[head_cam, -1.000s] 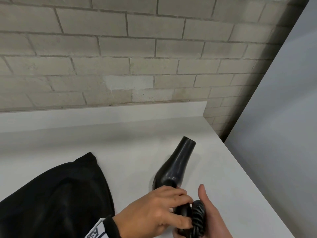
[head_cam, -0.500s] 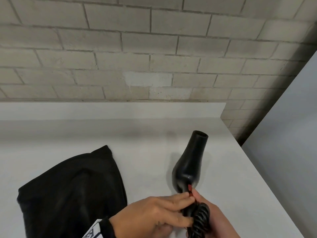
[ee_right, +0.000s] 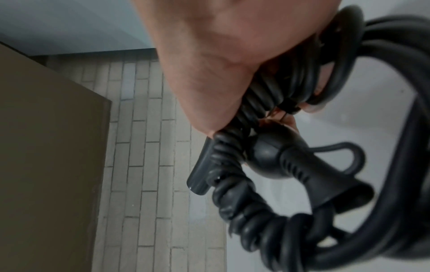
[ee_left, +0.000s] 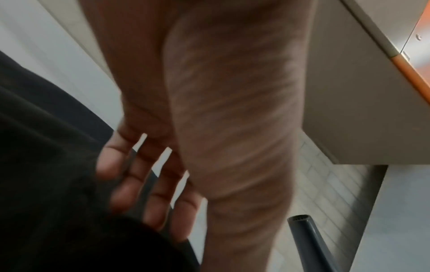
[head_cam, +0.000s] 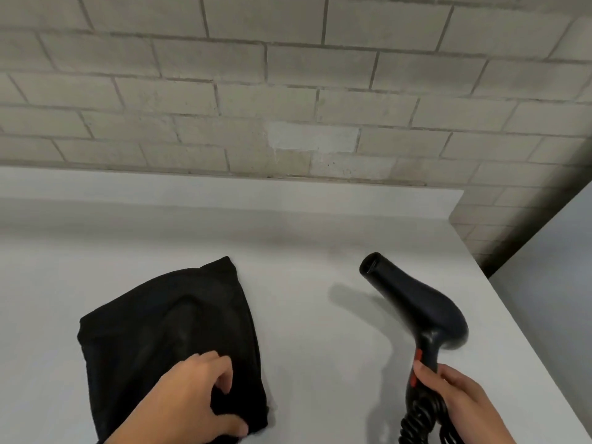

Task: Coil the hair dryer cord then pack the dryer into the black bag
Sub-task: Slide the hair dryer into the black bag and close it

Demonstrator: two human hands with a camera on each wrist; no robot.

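The black hair dryer (head_cam: 416,302) is held above the white table (head_cam: 304,245), nozzle pointing up and left. My right hand (head_cam: 431,381) grips its handle together with the coiled black cord (head_cam: 419,421). The right wrist view shows the wound cord (ee_right: 256,220) and the plug (ee_right: 274,158) bunched under my palm. The black bag (head_cam: 173,315) lies flat at the left. My left hand (head_cam: 224,402) holds its near right edge, fingers on top and thumb below. In the left wrist view the bag fabric (ee_left: 46,165) covers my fingertips (ee_left: 130,193), and the dryer nozzle (ee_left: 307,237) shows beyond.
A brick wall (head_cam: 288,91) rises behind the table's raised back ledge (head_cam: 224,193). The table's right edge (head_cam: 512,309) runs diagonally beside a grey panel (head_cam: 551,283).
My left hand has let go of the dryer handle and moved left onto the black bag. The right hand has lifted the dryer to the right, its nozzle now pointing left.
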